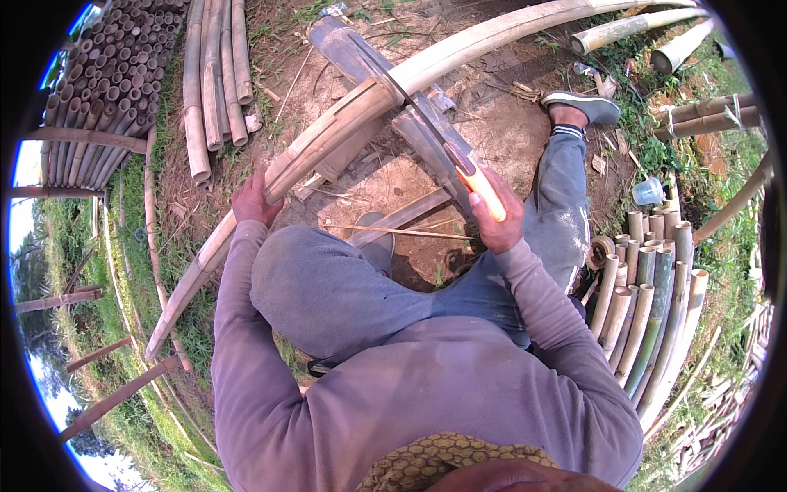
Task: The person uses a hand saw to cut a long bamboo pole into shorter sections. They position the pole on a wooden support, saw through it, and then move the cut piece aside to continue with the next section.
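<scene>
My right hand (pixel 499 209) is closed around the orange-yellow handle of a handsaw (pixel 428 123). Its long, narrow, dark blade lies across a thick bamboo pole (pixel 459 47); the teeth are too small to make out. The pole slants from my left knee toward the far right and rests over a grey wooden beam (pixel 340 51). At the pole's near end, browner and rougher, my left hand (pixel 257 199) is wrapped round its side, some fingers hidden. A split-looking bamboo length (pixel 193 283) runs from beside that hand toward the lower left.
Cut bamboo pieces (pixel 648 312) stand bundled at my right, near a plastic cup (pixel 648 191). Long poles (pixel 215 74) lie at the far left beside a large bamboo stack (pixel 115 66). My right foot (pixel 584 107) rests on the dirt, with wood scraps around.
</scene>
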A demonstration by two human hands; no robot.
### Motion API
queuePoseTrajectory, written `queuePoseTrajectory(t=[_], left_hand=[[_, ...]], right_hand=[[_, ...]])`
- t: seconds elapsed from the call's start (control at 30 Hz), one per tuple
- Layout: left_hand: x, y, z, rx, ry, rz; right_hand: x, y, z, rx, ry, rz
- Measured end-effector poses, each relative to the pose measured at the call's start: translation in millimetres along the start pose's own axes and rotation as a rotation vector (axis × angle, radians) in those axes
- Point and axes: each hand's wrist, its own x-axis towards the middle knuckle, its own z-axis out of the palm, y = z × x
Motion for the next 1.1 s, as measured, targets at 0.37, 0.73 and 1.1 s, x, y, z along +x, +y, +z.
queuePoseTrajectory(t=[0.37, 0.73, 1.1], left_hand=[[2.7, -7.2, 13.2, -0.018, 0.019, 0.017], [8.9, -30.7, 36.3, -0.022, 0.147, 0.12], [7.0, -36.5, 39.9, -0.031, 0.192, 0.172]], right_hand=[[-0.8, 2.9, -9.1, -0.039, -0.013, 0.038], [-4.7, 13.7, -3.4, -0.055, 0.007, -0.019], [-5.8, 15.4, -2.1, 0.007, 0.025, 0.012]])
